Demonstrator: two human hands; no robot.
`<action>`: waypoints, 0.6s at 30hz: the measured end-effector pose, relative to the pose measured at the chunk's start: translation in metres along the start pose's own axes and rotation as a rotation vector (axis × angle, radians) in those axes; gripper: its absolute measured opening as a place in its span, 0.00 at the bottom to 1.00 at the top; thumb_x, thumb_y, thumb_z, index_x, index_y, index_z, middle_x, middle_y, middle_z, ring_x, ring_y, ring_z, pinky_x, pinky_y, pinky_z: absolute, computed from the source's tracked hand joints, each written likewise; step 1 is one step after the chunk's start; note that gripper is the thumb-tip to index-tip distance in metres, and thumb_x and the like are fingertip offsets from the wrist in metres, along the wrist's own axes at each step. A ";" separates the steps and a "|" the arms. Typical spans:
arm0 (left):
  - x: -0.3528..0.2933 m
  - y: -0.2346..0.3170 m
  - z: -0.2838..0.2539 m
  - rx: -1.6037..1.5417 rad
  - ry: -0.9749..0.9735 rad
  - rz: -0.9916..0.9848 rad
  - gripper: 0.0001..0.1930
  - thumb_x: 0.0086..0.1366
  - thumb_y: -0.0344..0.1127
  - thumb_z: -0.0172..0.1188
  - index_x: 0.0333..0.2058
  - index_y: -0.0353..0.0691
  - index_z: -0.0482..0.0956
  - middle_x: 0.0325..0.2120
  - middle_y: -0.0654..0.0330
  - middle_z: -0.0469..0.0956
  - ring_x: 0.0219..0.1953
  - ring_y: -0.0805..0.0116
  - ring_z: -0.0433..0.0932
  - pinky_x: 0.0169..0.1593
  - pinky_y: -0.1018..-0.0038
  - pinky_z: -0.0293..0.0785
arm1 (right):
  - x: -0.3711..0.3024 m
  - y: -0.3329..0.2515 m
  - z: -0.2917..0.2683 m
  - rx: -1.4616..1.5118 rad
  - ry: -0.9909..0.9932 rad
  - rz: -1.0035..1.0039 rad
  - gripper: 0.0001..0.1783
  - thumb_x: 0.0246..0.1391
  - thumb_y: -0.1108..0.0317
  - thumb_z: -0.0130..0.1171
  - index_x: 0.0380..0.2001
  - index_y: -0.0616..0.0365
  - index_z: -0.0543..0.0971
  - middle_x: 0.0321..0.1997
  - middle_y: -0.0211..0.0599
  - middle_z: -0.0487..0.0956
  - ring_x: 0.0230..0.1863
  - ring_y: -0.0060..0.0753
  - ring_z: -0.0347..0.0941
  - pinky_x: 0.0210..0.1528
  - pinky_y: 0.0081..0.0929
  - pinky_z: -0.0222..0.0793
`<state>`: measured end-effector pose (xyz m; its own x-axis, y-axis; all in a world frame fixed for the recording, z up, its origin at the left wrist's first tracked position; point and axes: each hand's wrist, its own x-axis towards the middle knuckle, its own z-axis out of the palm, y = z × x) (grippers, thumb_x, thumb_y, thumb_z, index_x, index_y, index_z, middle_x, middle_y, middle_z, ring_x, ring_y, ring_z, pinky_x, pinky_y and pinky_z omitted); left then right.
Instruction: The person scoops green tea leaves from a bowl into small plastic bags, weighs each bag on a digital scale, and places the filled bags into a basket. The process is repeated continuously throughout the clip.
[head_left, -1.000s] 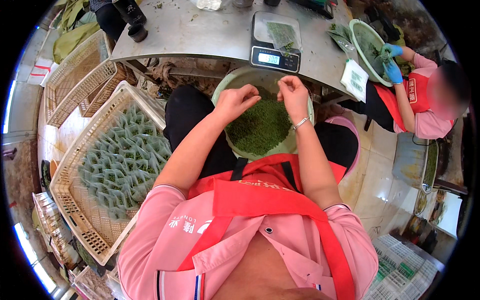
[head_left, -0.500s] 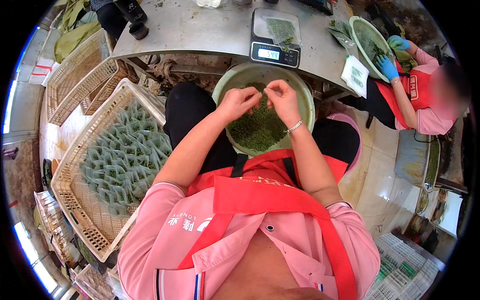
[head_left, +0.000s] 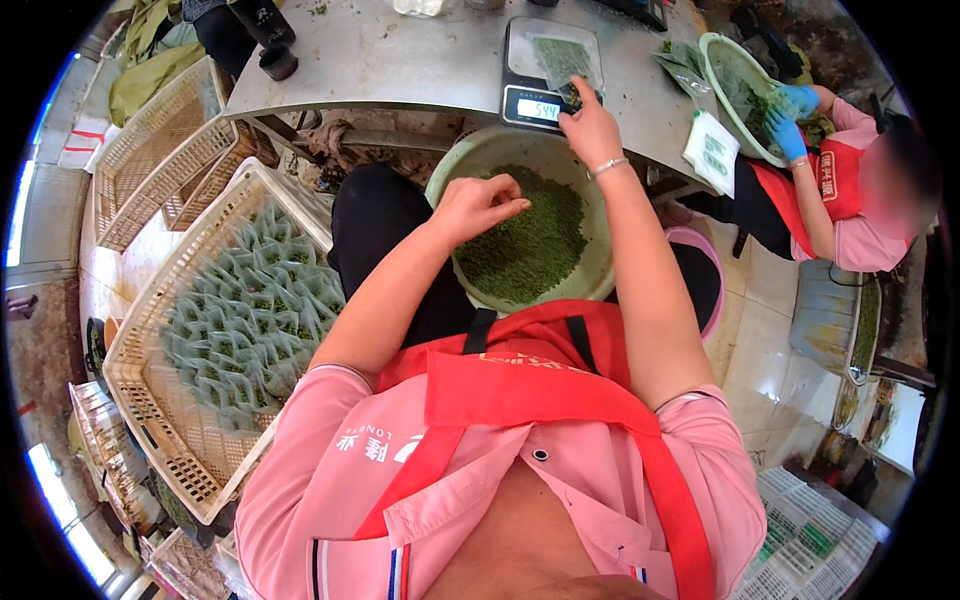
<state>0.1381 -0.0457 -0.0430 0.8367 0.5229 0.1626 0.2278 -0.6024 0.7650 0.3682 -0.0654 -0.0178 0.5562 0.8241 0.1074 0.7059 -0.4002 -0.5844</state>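
My left hand (head_left: pixel 478 208) hovers over the left part of a pale green basin (head_left: pixel 440 170) of small green plant pieces (head_left: pixel 530 245). Its thumb and fingers are pinched together; anything between them is too small to make out. My right hand (head_left: pixel 592 128) reaches over the front edge of a digital scale (head_left: pixel 522 45). There its index finger is stretched out by the mouth of a clear plastic bag (head_left: pixel 560 58) of green pieces, lying on the pan. The thumb appears apart from that finger, lower down near the display.
Left of me, a cream plastic crate (head_left: pixel 150 400) holds many filled clear bags (head_left: pixel 250 320). The scale stands on a metal table (head_left: pixel 400 70), with flat bags (head_left: pixel 710 150) at its right edge. A co-worker's blue-gloved hands (head_left: pixel 785 125) work in another basin (head_left: pixel 715 60).
My right hand has moved up from the basin, where it was pinched beside my left hand, to the bag on the scale. The left stays over the basin. The co-worker's gloved hands have shifted together.
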 end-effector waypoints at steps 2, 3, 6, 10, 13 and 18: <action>0.001 -0.001 0.000 0.015 0.004 0.004 0.13 0.57 0.46 0.62 0.30 0.41 0.76 0.16 0.61 0.75 0.19 0.69 0.74 0.25 0.73 0.69 | 0.009 0.000 -0.001 0.026 0.029 0.023 0.23 0.46 0.64 0.56 0.48 0.49 0.70 0.28 0.45 0.79 0.35 0.52 0.74 0.37 0.43 0.69; 0.001 -0.002 0.000 0.022 0.006 0.006 0.13 0.57 0.46 0.62 0.30 0.41 0.76 0.16 0.60 0.75 0.19 0.68 0.75 0.25 0.72 0.69 | 0.013 0.000 -0.002 0.038 0.043 0.035 0.21 0.46 0.64 0.56 0.47 0.50 0.71 0.28 0.46 0.79 0.36 0.52 0.74 0.38 0.43 0.69; 0.001 -0.004 0.000 0.035 0.021 0.006 0.13 0.57 0.46 0.61 0.31 0.42 0.76 0.17 0.60 0.76 0.19 0.66 0.76 0.25 0.71 0.69 | -0.005 0.000 0.000 0.269 0.022 0.060 0.09 0.48 0.66 0.57 0.33 0.56 0.74 0.22 0.40 0.77 0.24 0.38 0.76 0.28 0.33 0.70; 0.005 -0.002 -0.001 0.054 0.007 0.008 0.14 0.58 0.47 0.59 0.31 0.42 0.76 0.18 0.59 0.76 0.20 0.62 0.76 0.26 0.69 0.70 | -0.046 0.008 0.005 0.563 0.003 0.112 0.10 0.51 0.64 0.59 0.27 0.60 0.74 0.17 0.30 0.74 0.15 0.20 0.69 0.19 0.21 0.64; 0.005 -0.004 -0.001 0.083 0.007 0.024 0.14 0.59 0.48 0.58 0.30 0.42 0.76 0.17 0.57 0.76 0.22 0.58 0.76 0.26 0.66 0.70 | -0.069 0.007 0.004 0.602 -0.118 0.194 0.10 0.52 0.64 0.59 0.28 0.61 0.75 0.17 0.29 0.73 0.14 0.18 0.67 0.17 0.19 0.63; 0.005 -0.009 0.000 0.144 0.011 0.015 0.16 0.60 0.49 0.55 0.24 0.42 0.74 0.15 0.52 0.73 0.22 0.51 0.74 0.26 0.61 0.69 | -0.076 0.000 -0.005 0.561 -0.241 0.207 0.10 0.52 0.64 0.60 0.32 0.60 0.77 0.16 0.28 0.73 0.14 0.16 0.66 0.17 0.19 0.62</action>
<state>0.1398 -0.0376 -0.0493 0.8352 0.5193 0.1810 0.2849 -0.6900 0.6654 0.3281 -0.1302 -0.0220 0.4962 0.8453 -0.1982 0.2218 -0.3442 -0.9123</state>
